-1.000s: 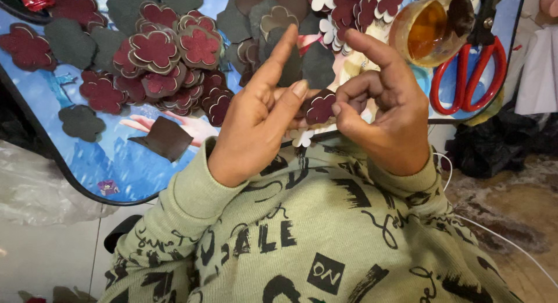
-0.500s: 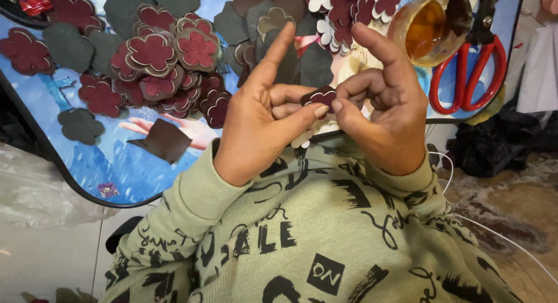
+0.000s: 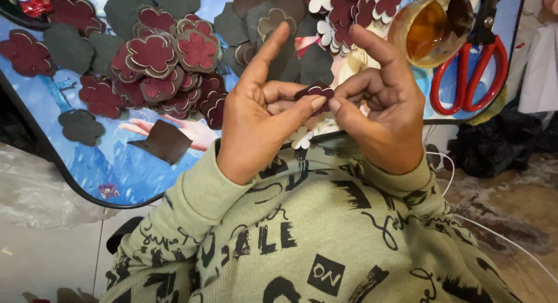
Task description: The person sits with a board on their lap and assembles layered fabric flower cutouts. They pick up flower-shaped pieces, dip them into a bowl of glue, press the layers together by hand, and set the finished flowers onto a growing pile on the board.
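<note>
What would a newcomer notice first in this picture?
At centre, the left hand and right hand pinch a small dark red flower-shaped cutout between thumbs and fingers. Behind them, on the blue picture-printed board, lies a heap of dark red and grey flower-shaped cutouts. Red-handled scissors and an amber roll of clear tape sit at upper right.

A dark-rimmed counter [image 3: 35,114] with a blue picture printed on its top carries the pieces. Toward its far edge lie heaped maroon flower cutouts [image 3: 152,54] with pale borders, mixed with dark grey flower cutouts [image 3: 70,46]. A single grey flower [image 3: 81,126] lies alone near the left edge, and a brown square scrap [image 3: 165,141] sits toward the near edge. At the far right corner lie red-handled scissors [image 3: 465,76] beside a roll of clear tape [image 3: 427,31].
</note>
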`<state>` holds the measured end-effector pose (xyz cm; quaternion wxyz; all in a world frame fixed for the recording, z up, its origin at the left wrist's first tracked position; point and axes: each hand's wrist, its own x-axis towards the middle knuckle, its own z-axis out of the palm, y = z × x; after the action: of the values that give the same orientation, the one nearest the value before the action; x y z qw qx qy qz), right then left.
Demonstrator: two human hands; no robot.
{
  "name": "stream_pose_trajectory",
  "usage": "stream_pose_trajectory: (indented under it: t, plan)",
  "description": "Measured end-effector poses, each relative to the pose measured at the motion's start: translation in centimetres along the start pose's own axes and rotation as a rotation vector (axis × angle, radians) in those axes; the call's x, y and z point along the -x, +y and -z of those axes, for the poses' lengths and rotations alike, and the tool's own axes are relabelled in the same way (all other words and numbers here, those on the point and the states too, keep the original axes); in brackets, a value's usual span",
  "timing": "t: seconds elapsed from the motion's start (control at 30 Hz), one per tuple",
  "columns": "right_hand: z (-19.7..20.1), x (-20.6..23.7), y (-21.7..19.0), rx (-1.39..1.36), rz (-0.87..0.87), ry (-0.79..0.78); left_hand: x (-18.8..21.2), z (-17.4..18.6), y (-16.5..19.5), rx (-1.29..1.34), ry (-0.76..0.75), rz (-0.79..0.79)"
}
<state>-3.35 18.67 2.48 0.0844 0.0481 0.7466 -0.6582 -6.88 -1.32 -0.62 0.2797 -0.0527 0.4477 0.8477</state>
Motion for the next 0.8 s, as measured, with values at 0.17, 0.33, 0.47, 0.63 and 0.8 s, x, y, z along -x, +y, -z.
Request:
stream_pose_trajectory:
  t: [0.17, 0.33, 0.47, 0.63, 0.8]
  plan:
    - [-0.2, 0.0, 0.0, -0.019, -0.012, 0.015, -0.1, 0.0, -0.2, 0.01, 0.006, -0.011]
    - [-0.1, -0.1, 0.0, -0.026, -0.035, 0.006, -0.1, 0.0, -0.3, 0.027, 0.009, -0.004]
    - [-0.2, -0.1, -0.1, -0.006, -0.059, 0.026, -0.2, 0.0, -0.4, 0.055, 0.005, 0.007]
    - [-0.2, -0.3, -0.8, 0.011, 0.016, 0.026, -0.1, -0.1, -0.1, 0.064, 0.003, 0.001]
    - [0.0, -0.8, -1.3, -0.134, -0.218, 0.2, 0.0, -0.3, 0.1, 0.027, -0.002, 0.002]
